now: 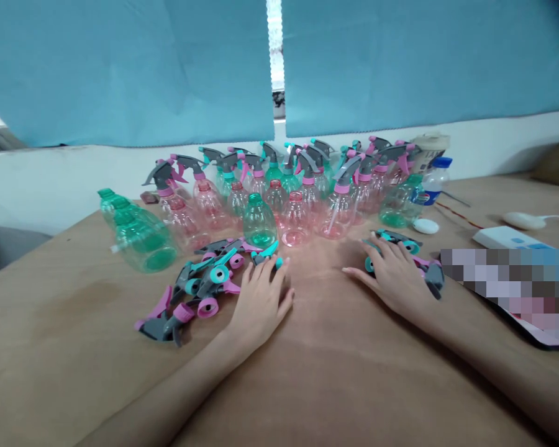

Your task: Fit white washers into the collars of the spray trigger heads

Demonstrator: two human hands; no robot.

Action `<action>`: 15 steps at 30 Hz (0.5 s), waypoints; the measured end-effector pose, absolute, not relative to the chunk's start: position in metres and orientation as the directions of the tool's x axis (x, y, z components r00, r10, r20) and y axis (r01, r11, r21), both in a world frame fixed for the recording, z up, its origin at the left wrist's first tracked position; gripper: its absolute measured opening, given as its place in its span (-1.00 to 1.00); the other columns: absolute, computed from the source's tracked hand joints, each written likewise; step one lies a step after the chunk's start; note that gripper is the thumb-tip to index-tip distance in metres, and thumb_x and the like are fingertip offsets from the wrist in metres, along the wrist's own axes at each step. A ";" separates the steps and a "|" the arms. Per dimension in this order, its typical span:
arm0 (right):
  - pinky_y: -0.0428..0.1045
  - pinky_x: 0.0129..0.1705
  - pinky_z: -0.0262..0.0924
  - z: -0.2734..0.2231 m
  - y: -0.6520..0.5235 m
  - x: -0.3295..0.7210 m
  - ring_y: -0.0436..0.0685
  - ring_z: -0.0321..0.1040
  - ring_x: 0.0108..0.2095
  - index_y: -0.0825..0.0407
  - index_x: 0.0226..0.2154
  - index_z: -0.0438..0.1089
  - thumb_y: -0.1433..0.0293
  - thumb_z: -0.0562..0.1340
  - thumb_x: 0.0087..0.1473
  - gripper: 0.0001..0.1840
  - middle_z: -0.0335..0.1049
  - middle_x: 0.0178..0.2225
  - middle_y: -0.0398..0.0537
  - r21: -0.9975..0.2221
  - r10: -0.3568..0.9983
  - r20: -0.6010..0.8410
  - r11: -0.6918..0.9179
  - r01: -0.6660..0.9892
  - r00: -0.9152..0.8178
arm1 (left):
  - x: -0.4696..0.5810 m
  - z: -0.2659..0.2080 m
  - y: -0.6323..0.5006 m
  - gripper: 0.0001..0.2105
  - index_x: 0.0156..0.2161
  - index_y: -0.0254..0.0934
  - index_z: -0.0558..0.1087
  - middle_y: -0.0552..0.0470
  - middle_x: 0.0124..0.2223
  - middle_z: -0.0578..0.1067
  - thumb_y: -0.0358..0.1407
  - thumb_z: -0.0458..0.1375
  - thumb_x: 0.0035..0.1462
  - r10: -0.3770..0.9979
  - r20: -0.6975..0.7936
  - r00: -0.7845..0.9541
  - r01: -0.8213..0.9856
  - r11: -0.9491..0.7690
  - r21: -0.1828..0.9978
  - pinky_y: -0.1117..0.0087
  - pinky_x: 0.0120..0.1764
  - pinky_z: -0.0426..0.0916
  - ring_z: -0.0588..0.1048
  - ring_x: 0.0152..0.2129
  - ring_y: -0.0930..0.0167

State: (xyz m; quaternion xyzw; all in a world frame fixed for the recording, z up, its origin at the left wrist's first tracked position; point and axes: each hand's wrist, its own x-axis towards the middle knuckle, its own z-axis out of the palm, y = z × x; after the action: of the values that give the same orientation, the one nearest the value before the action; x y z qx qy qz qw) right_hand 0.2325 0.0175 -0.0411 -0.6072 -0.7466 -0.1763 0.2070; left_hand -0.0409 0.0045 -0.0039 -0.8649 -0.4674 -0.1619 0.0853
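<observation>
My left hand (261,298) lies on the table with its fingers apart, at the right edge of a loose pile of trigger spray heads (208,307) in grey, pink and teal. Its fingertips reach a teal-and-grey spray head (265,253). My right hand (391,270) rests spread over a smaller group of spray heads (432,273), partly hiding them. Neither hand visibly grips anything. Beyond them stand clear pink and green bottles, among them an uncapped green bottle (259,221) and an uncapped pink bottle (295,221). Behind, several bottles carry spray heads, such as a pink spray bottle (339,202).
Two green bottles (144,239) stand at the left. On the right are a blue-capped Pepsi bottle (434,183), a white round lid (426,226), a white box (507,238), a white cabled item (524,220) and a blurred-out flat object (517,298). A blue curtain (144,74) hangs behind the table.
</observation>
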 end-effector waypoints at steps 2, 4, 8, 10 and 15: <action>0.33 0.14 -0.03 -0.039 0.015 0.225 0.43 0.11 0.15 0.20 0.10 0.24 -0.12 -0.10 0.13 -0.18 0.25 0.10 0.30 -0.004 0.824 0.513 0.283 0.959 -0.241 | -0.041 -0.004 0.002 -0.64 0.10 -0.35 0.27 -0.22 0.10 0.36 -0.35 0.05 0.18 0.759 0.363 0.540 0.813 -0.582 0.008 -0.01 0.06 0.19 0.31 0.04 0.14; 0.31 0.18 -0.07 -0.038 0.012 0.219 0.39 0.10 0.17 0.16 0.08 0.27 -0.09 -0.06 0.14 -0.25 0.25 0.12 0.24 -0.008 0.820 0.487 0.350 0.937 -0.302 | -0.038 -0.004 -0.002 -0.65 0.09 -0.32 0.28 -0.17 0.07 0.39 -0.41 0.04 0.18 0.737 0.364 0.570 0.786 -0.618 0.021 0.05 0.02 0.25 0.34 0.00 0.17; 0.30 0.21 -0.09 -0.039 0.010 0.215 0.38 0.10 0.18 0.18 -0.02 0.36 -0.05 -0.02 0.15 -0.31 0.23 0.12 0.27 -0.017 0.827 0.452 0.383 0.924 -0.335 | -0.033 -0.004 -0.011 -0.65 0.11 -0.30 0.27 -0.12 0.04 0.41 -0.45 0.02 0.20 0.710 0.345 0.613 0.742 -0.668 0.055 0.13 -0.04 0.29 0.35 -0.03 0.21; 0.36 0.22 -0.15 -0.038 0.009 0.214 0.39 0.09 0.19 0.17 -0.02 0.37 -0.03 -0.01 0.16 -0.34 0.23 0.12 0.28 -0.027 0.821 0.473 0.377 0.926 -0.320 | -0.032 -0.003 -0.012 -0.62 0.14 -0.28 0.24 -0.12 0.09 0.38 -0.44 0.03 0.21 0.707 0.338 0.621 0.733 -0.677 0.069 0.13 -0.03 0.28 0.33 0.01 0.21; 0.32 0.22 -0.05 -0.032 0.000 0.204 0.31 0.06 0.22 0.12 0.12 0.23 0.06 0.04 0.19 -0.39 0.18 0.18 0.21 -0.126 0.779 0.468 0.526 0.841 -0.417 | -0.033 -0.003 -0.008 -0.63 0.13 -0.24 0.24 -0.08 0.12 0.37 -0.41 0.06 0.22 0.691 0.321 0.648 0.714 -0.698 0.060 0.05 0.11 0.14 0.30 0.05 0.24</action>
State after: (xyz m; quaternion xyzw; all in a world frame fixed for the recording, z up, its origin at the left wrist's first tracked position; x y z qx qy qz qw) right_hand 0.2040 -0.0005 -0.0322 -0.4827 -0.8393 -0.0641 0.2417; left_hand -0.0329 -0.0078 -0.0034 -0.9070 -0.3872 -0.1614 0.0361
